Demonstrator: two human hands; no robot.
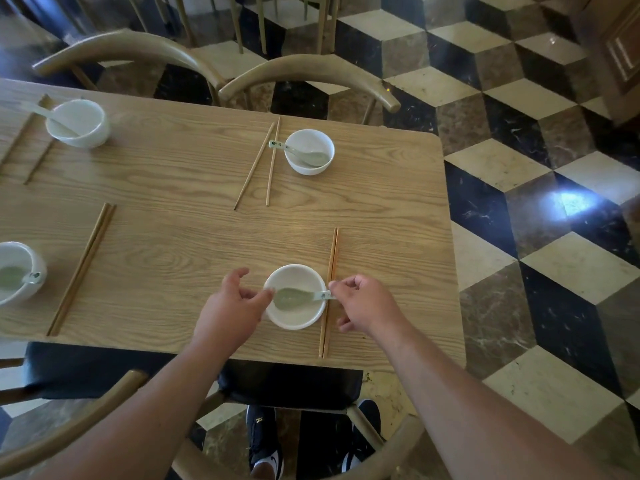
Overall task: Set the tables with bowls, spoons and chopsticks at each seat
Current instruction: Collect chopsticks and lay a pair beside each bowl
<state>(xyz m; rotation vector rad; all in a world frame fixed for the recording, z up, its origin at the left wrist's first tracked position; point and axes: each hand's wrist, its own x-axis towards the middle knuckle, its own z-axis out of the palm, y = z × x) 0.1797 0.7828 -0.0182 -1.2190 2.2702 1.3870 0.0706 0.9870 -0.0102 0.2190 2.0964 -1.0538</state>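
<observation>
On the far left of the wooden counter stands a white bowl with a spoon leaning in it and chopsticks lying to its left. At the near left edge sits another bowl holding a pale green spoon, and a tight pair of chopsticks lies to its right. Toward the far middle, a splayed pair of chopsticks rests just left of a third bowl, whose spoon has a small dark mark on its handle end, too small to read.

At the near seat, the left hand touches the left rim of the nearest bowl with its fingers loosely curled, the grip holding nothing fully. A pale green spoon lies across this bowl, its handle pointing right; a small printed mark on the handle is unreadable. The right hand pinches that handle end between thumb and forefinger. A closed pair of chopsticks lies just right of the bowl, partly under the right hand.
</observation>
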